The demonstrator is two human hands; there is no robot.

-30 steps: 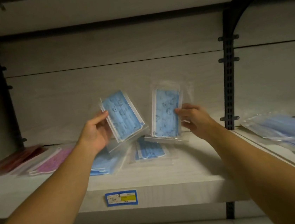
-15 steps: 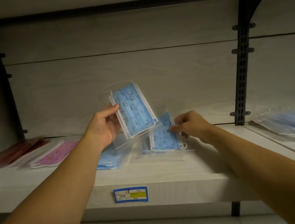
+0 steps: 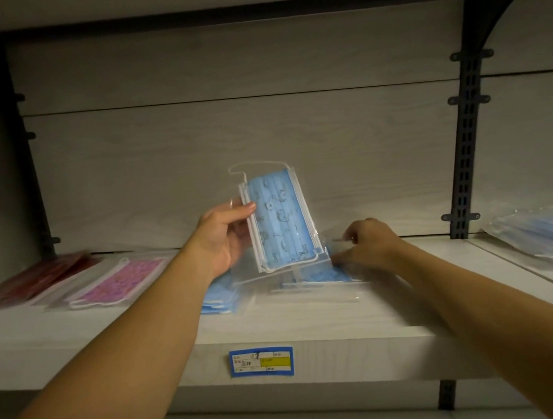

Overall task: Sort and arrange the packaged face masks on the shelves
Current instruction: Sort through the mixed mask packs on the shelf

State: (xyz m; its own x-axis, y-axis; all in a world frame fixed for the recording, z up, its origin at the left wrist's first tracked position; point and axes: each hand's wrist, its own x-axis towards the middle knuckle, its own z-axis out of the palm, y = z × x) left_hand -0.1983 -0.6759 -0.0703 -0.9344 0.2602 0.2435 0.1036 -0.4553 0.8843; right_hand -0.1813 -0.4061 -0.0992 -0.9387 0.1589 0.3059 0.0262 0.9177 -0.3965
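At the centre of the frame the left hand (image 3: 225, 239) held a blue pack (image 3: 279, 219) upright, thumb across its front edge and fingers behind, a closed grip that kept the printed face in plain view, probably so it could be matched to a pile. Just right of it, the right hand (image 3: 365, 244) was down on the shelf (image 3: 315, 318), fingers curled and pinching the clear wrapper of a second blue pack (image 3: 327, 274), seemingly to square it on the flat blue packs there. More blue packs (image 3: 218, 298) lay low behind the left wrist. A pink pack (image 3: 118, 282) and red packs (image 3: 34, 276) lay at the left, colours kept apart, and a loose blue heap (image 3: 547, 237) at the far right. A price tag (image 3: 261, 362) marked the shelf's front edge.
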